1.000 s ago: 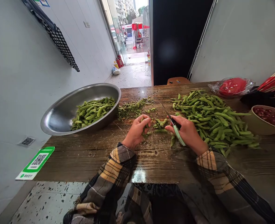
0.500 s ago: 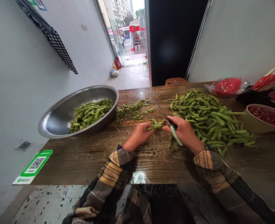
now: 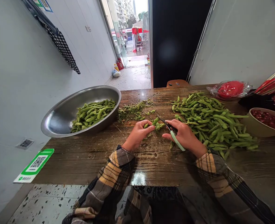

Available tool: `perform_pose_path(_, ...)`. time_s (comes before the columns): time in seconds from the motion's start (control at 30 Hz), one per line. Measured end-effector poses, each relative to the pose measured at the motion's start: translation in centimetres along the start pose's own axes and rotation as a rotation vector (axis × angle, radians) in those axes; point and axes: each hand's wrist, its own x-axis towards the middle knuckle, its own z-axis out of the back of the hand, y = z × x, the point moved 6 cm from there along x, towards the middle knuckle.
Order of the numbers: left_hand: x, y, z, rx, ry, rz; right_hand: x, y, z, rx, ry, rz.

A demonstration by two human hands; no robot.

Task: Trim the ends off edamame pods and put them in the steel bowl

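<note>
My left hand [image 3: 139, 133] pinches green edamame pods [image 3: 155, 121] between thumb and fingers. Just to its right, my right hand [image 3: 182, 134] is closed around scissors [image 3: 176, 140] with pale green handles, their blades pointing up and left toward the pods. A few more pods [image 3: 160, 127] lie on the table between the hands. Right of my right hand spreads a large heap of edamame [image 3: 212, 121]. At the left, a wide steel bowl [image 3: 58, 113] stands tilted with a pile of pods [image 3: 92, 115] inside. Small trimmed bits [image 3: 132, 110] are scattered beside the bowl.
The wooden table [image 3: 100, 161] carries a green QR-code card [image 3: 35, 165] at its left edge. On the right are a tub of red contents [image 3: 268, 123], a red item in clear plastic [image 3: 230, 89] and red-wrapped sticks [image 3: 271, 81]. A stool [image 3: 177, 83] stands behind.
My left hand has lifted slightly, and the pods in it have come up close to the scissor blades. The whole view has shifted a little.
</note>
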Motion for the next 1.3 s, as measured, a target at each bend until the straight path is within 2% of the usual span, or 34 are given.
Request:
perform_pose_path(0.17, -0.1, -0.8, -0.2, 0.153, 0.004, -0.062, 0.0, 0.4, 0.0, 0.032, 0.014, 0.027)
perform_pose_path(0.27, 0.0, -1.4, -0.1, 0.264, -0.021, -0.140, -0.2, 0.6, -0.3, 0.016, 0.076, 0.041)
perform_pose_path(0.4, 0.0, -1.6, -0.2, 0.264, -0.013, -0.195, -0.4, 0.7, -1.1, -0.041, 0.170, 0.037)
perform_pose_path(0.53, 0.0, -1.7, -0.2, 0.260, 0.003, -0.224, -0.4, 0.7, -1.3, -0.058, 0.200, 0.014)
perform_pose_path(0.73, -0.1, -1.7, -0.3, 0.199, 0.019, -0.197, -0.4, 0.8, -1.4, -0.045, 0.212, 0.017)
perform_pose_path(0.97, -0.2, -0.6, -0.9, -0.056, 0.037, -0.061, -0.5, 1.4, -1.4, -0.070, 0.163, 0.073)
perform_pose_path(1.3, -0.3, -0.2, -1.0, -0.127, 0.043, 0.015, -0.7, 1.3, -1.2, -0.125, 0.188, 0.092)
